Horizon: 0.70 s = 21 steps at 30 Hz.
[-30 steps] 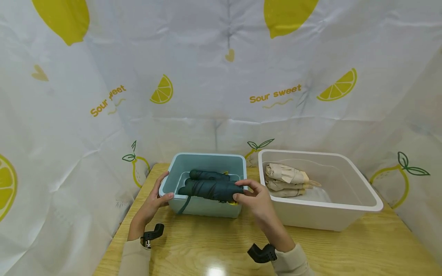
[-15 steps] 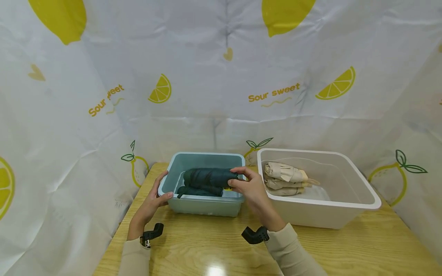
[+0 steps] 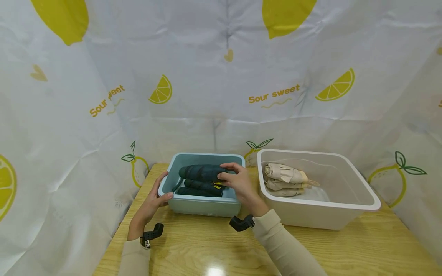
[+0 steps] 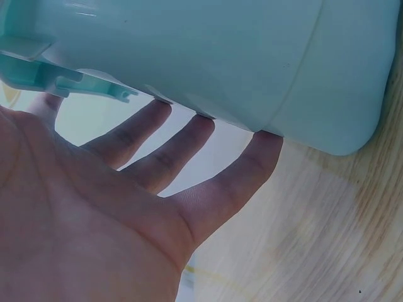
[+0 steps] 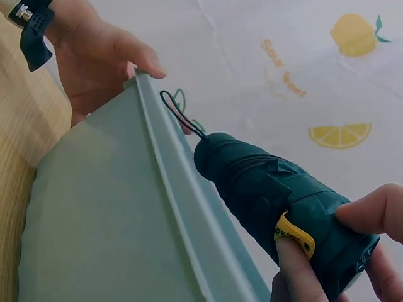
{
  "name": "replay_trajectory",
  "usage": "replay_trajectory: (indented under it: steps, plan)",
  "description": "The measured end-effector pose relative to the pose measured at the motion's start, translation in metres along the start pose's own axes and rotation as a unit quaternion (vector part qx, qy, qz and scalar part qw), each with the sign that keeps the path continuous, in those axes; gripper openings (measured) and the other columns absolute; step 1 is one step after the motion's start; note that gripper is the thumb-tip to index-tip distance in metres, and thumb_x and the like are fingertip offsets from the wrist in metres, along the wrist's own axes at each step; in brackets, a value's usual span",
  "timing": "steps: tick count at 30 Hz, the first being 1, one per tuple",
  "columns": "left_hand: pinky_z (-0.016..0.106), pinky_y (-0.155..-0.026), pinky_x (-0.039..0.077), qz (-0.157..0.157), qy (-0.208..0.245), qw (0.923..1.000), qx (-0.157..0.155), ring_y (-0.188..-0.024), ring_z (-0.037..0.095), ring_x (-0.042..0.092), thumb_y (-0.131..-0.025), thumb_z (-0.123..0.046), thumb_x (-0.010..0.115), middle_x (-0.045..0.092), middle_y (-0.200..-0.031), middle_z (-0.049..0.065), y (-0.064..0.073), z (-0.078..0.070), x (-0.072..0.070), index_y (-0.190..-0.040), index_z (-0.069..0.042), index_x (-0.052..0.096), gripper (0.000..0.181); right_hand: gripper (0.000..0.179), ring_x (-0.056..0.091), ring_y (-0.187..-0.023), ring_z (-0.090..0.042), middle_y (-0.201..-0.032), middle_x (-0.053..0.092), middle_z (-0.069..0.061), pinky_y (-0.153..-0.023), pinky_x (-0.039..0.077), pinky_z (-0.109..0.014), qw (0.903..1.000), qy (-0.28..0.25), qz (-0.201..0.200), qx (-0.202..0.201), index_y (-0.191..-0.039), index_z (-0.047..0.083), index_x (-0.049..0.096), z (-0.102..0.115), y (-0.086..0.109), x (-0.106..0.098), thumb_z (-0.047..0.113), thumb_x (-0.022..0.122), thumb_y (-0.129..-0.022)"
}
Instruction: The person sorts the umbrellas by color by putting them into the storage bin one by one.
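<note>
My right hand (image 3: 241,186) pinches the end of a folded dark green umbrella (image 3: 200,173) between thumb and fingers. In the right wrist view this umbrella (image 5: 258,182) shows a yellow tab (image 5: 295,234) and a cord loop (image 5: 179,116), tilted above the bin's rim. Two other dark green umbrellas (image 3: 202,186) lie side by side in the light-blue bin (image 3: 203,207), nearer its front. My left hand (image 3: 152,199) grips the front-left corner of that bin, thumb over the rim. Seen from the left wrist, its fingertips (image 4: 201,129) press against the bin's side.
A larger white bin (image 3: 317,214) stands to the right with several folded beige umbrellas (image 3: 284,174) at its left end. Both bins sit on a wooden table (image 3: 193,245). Behind them hangs a lemon-print curtain (image 3: 207,126).
The right hand has carried the umbrella back and left, from over the bin's front rim to its rear part, uncovering the umbrellas in front. The left hand has stayed on the corner.
</note>
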State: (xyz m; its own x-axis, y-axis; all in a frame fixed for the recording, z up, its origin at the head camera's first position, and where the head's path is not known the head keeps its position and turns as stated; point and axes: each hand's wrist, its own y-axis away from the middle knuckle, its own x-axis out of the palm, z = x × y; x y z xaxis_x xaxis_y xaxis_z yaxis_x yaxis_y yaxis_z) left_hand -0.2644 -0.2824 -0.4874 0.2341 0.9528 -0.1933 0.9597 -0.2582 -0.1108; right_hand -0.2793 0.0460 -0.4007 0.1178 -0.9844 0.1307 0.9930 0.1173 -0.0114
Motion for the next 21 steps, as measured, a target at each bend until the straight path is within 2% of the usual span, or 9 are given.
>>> replay_trajectory:
  steps: [6,13,21]
  plan:
    - [0.052,-0.097,0.052,-0.002,0.000,1.0000,0.000,-0.142,0.049,0.035,-0.099,-0.025,0.060,0.012,-0.167,0.018,0.001,-0.001,0.001,-0.164,-0.037,0.012,0.081,0.031,0.066,-0.084,-0.017,-0.117,0.056,-0.012,-0.082,0.059,-0.039,0.9999,0.006,-0.007,0.012,-0.118,0.002,0.070,-0.008,-0.011,0.010,-0.002,0.073,-0.088]
    - [0.053,-0.098,0.051,0.002,0.002,1.0000,-0.002,-0.143,0.051,0.035,-0.100,-0.025,0.060,0.011,-0.168,0.019,0.002,-0.002,0.002,-0.164,-0.037,0.011,0.082,0.029,0.066,-0.087,-0.019,-0.123,0.055,-0.014,-0.082,0.060,-0.036,0.9988,0.025,-0.026,0.033,-0.117,0.004,0.072,-0.015,-0.017,0.014,0.001,0.075,-0.087]
    - [0.052,-0.097,0.052,-0.002,0.001,1.0000,-0.005,-0.141,0.051,0.037,-0.101,-0.024,0.059,0.013,-0.166,0.019,0.001,-0.002,0.001,-0.163,-0.040,0.012,0.080,0.030,0.067,-0.088,-0.023,-0.123,0.055,-0.017,-0.077,0.060,-0.036,0.9975,0.058,-0.005,0.039,-0.115,0.003,0.072,-0.015,-0.016,0.016,-0.002,0.075,-0.086]
